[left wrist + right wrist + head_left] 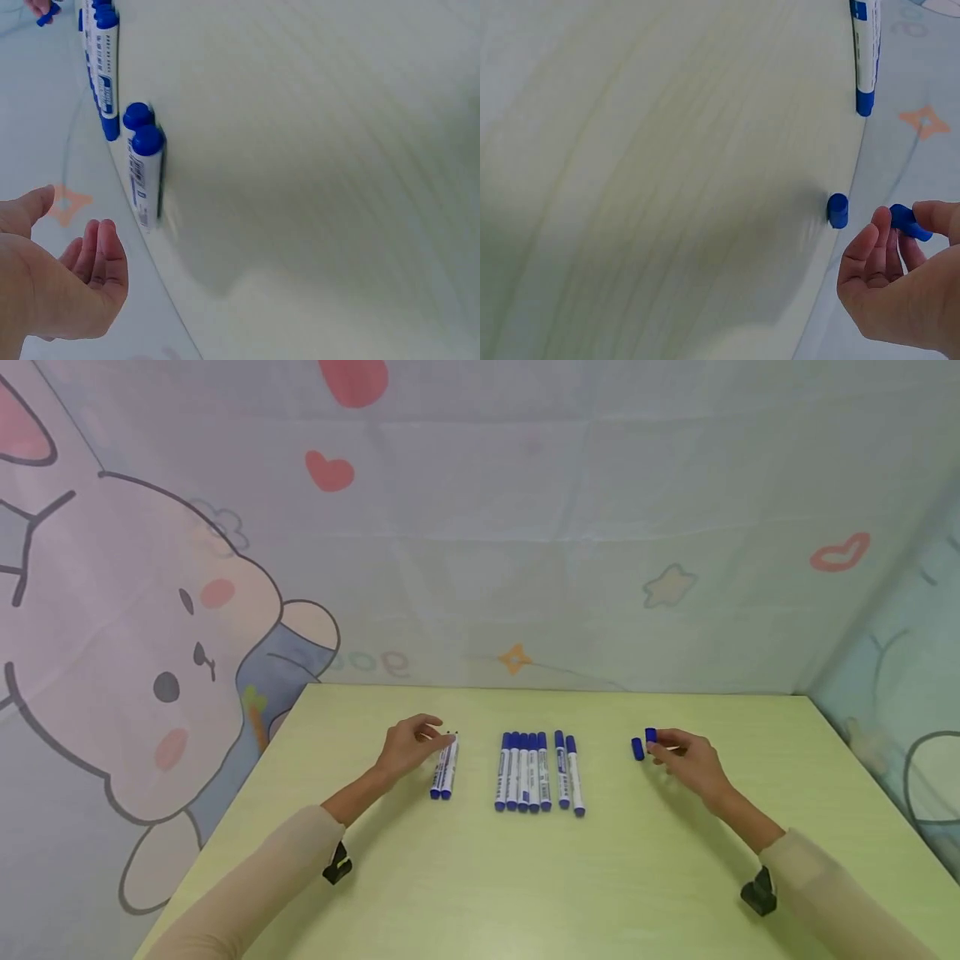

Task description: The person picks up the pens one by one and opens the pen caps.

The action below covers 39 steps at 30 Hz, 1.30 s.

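Two uncapped white markers [442,772] lie side by side at the left, their dark tips pointing away. My left hand [411,743] is over their tip end, fingers loosely bent; the left wrist view shows a gap between thumb and fingers with nothing held. Farther right, my right hand [692,762] pinches a blue marker cap [909,223] between thumb and fingertips. A second blue cap [637,749] lies on the table just left of that hand. Between the hands is a row of capped white markers [522,772], with two more markers [567,774] slightly apart on its right.
The pale yellow-green table [480,877] reaches back to a cloth backdrop [525,527] printed with hearts, stars and a cartoon animal. A black device [337,864] is strapped at the left wrist, and another black device [760,893] at the right wrist.
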Each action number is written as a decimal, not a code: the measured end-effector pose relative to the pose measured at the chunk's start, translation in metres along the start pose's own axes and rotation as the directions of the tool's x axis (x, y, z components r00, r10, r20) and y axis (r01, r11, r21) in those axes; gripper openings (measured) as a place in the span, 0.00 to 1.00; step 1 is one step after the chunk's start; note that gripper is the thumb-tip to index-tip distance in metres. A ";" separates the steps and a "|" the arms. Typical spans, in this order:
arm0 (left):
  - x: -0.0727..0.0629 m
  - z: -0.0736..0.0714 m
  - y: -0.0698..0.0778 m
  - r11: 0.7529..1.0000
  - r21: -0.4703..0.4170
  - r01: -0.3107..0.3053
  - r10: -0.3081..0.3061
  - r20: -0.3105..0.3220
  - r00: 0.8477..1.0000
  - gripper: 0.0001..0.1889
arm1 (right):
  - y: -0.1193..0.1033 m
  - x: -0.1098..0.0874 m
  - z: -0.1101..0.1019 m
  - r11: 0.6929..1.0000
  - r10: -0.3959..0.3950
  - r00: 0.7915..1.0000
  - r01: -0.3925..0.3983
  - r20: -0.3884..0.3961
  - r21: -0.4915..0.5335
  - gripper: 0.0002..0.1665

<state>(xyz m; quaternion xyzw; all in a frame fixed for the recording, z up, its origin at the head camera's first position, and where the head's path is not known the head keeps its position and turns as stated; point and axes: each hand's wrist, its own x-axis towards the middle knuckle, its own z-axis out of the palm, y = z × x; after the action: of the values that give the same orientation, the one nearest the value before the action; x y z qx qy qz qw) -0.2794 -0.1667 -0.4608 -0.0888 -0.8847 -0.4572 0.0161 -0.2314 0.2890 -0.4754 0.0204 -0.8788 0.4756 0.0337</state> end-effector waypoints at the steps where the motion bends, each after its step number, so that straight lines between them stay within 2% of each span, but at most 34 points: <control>1: -0.001 0.001 0.003 1.000 -0.011 -0.020 0.020 0.010 1.000 0.24 | 0.001 0.001 -0.001 1.000 0.012 1.000 -0.012 0.001 0.005 0.31; 7: -0.010 0.009 0.015 0.995 -0.066 -0.078 0.085 0.111 0.990 0.25 | 0.008 0.010 -0.003 0.999 0.033 0.999 -0.033 -0.001 -0.005 0.33; 11: -0.016 0.016 0.019 0.992 -0.099 -0.085 0.101 0.172 0.980 0.25 | 0.013 0.017 -0.004 0.999 0.031 0.999 -0.031 0.018 -0.031 0.34; 14: -0.021 0.022 0.020 0.989 -0.119 -0.084 0.108 0.208 0.972 0.24 | 0.017 0.020 -0.005 0.997 0.061 0.996 -0.058 0.060 -0.051 0.34; 17: -0.027 0.027 0.021 0.986 -0.127 -0.107 0.136 0.244 0.960 0.23 | 0.018 0.023 -0.005 0.992 0.086 0.992 -0.077 0.094 -0.099 0.32; 20: -0.031 0.031 0.023 0.983 -0.129 -0.128 0.159 0.275 0.948 0.23 | 0.019 0.025 -0.004 0.986 0.067 0.992 -0.049 0.104 -0.162 0.31; 29: -0.036 0.037 0.026 0.979 -0.127 -0.159 0.192 0.314 0.930 0.22 | 0.028 0.032 0.001 0.945 0.006 0.994 0.029 0.107 -0.325 0.30; 39: -0.036 0.041 0.027 0.980 -0.117 -0.158 0.188 0.325 0.927 0.21 | 0.024 0.034 0.002 0.929 -0.030 0.991 0.076 0.130 -0.361 0.29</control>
<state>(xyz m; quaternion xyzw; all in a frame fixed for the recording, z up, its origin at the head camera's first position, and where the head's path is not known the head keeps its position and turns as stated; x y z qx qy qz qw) -0.2370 -0.1232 -0.4672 -0.2434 -0.8421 -0.4713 -0.0979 -0.2672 0.3008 -0.4939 0.0666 -0.9514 0.3006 -0.0043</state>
